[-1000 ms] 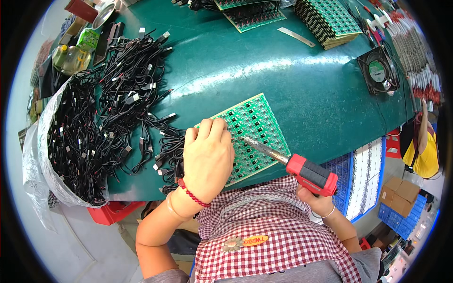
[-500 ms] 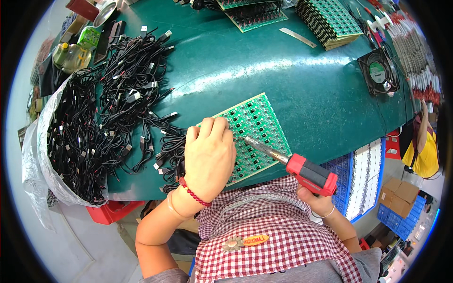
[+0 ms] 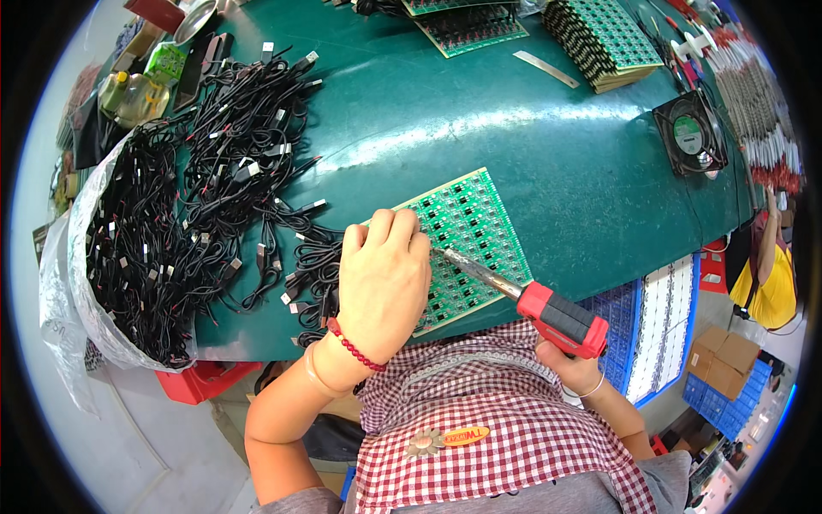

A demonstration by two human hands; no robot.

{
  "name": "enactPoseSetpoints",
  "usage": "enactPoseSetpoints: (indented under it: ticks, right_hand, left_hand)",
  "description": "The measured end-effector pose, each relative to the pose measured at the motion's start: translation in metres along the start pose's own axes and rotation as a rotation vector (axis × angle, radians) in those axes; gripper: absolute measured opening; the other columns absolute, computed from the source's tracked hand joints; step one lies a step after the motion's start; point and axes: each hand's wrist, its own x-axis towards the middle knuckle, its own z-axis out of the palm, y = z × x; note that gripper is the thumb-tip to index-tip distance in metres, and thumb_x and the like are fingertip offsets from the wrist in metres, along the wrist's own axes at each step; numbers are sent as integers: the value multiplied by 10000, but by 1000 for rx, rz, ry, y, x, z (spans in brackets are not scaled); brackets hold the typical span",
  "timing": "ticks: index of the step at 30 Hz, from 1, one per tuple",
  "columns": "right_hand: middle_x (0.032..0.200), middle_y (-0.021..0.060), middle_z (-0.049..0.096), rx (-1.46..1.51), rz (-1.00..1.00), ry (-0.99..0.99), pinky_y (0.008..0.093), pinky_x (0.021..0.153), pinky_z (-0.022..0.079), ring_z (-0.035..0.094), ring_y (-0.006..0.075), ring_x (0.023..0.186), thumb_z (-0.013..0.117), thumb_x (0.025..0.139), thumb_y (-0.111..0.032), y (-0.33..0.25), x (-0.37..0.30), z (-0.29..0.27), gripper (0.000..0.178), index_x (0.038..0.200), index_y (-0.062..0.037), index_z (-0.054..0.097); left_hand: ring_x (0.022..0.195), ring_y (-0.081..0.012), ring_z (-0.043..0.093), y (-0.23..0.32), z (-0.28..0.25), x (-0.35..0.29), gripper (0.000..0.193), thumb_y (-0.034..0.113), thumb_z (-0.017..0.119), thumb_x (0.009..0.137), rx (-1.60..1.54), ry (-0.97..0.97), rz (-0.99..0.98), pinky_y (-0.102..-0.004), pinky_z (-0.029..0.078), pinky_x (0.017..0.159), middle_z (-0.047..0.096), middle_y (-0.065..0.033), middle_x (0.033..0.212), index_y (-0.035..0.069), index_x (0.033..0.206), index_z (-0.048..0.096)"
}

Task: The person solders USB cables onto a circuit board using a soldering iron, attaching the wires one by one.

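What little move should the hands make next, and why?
Perhaps the right hand should ease the metal tip of the red-and-black tool slightly away from the left hand: it points toward those fingers and looks close to them, over the green circuit board. Whether it is hot doesn't show.

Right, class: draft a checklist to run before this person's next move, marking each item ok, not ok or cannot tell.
1. Board resting on table: ok.
2. Right hand gripping soldering gun: ok.
3. Left hand well away from the gun's tip: not ok, looks close.
4. Left fingertips' hold: cannot tell, hidden.
5. Tip touching board: cannot tell.
6. Cables away from tip: ok.
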Motion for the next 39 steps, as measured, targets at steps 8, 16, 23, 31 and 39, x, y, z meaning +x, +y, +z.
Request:
enactPoseSetpoints:
  ticks: [8, 16, 23, 31, 39]
  right_hand:
    - [927, 65, 582, 36, -7, -22, 312, 692, 465, 575, 173, 790, 737, 778, -126, 11, -7, -7, 320, 1063, -37, 622]
    - [1001, 67, 563, -18, 28, -55, 343, 766, 458, 551, 200, 881, 704, 813, -107, 15, -11, -10, 312, 1103, -50, 605]
    - [691, 34, 563, 27, -45, 55, 260, 530, 424, 517, 108, 586, 682, 862, -220, 11, -8, -2, 236, 854, -13, 569]
    - [1050, 37, 597, 48, 23, -51, 315, 828, 463, 561, 147, 943, 703, 830, -100, 22, -14, -12, 364, 1171, -49, 586]
    - [721, 43, 577, 11, -123, 27, 258, 545, 438, 530, 111, 607, 690, 860, -198, 18, -11, -3, 263, 968, 7, 567]
  left_hand:
    - [922, -218, 508, -1, 2, 0, 115, 79, 650, 697, 2, 9, -2, -350, 384, 752, 546, -45, 974, 44, 797, 603]
    - [915, -218, 507, 0, 1, 0, 110, 80, 646, 700, 7, 10, 1, -349, 384, 746, 546, -47, 972, 44, 795, 603]
    - [911, -217, 510, 0, 2, 0, 96, 79, 641, 713, 33, 19, -3, -347, 385, 741, 548, -48, 968, 42, 792, 603]
    - [907, -209, 517, 0, 5, 0, 82, 78, 650, 719, 10, 50, -19, -348, 387, 739, 551, -33, 956, 50, 780, 601]
    - [914, -212, 518, -1, 5, -3, 102, 87, 670, 715, 0, 49, 25, -361, 392, 761, 542, -26, 950, 78, 785, 596]
